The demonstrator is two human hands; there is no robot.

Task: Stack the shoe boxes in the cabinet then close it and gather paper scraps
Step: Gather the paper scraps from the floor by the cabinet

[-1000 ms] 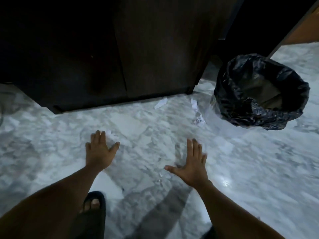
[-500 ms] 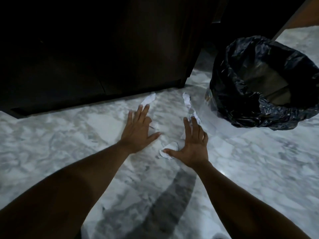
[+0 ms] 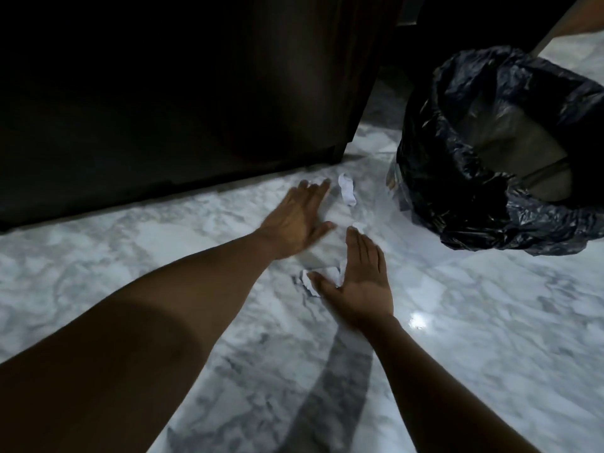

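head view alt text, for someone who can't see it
A person's left hand and right hand, fingers straight, reach down to a marble floor with white paper scraps around them. A dark cabinet stands behind, and a black-bagged bin sits to the right.

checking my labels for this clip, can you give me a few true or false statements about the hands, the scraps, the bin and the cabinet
1. The left hand and the right hand both have straight fingers and grip nothing. True.
2. The bin is lined with a white bag. False: the bag is black.
3. A paper scrap lies on the floor between the left hand and the bin. True.
4. The cabinet stands wide open. False: its dark front looks closed.
5. The bin stands to the left of the cabinet. False: it stands to the right.
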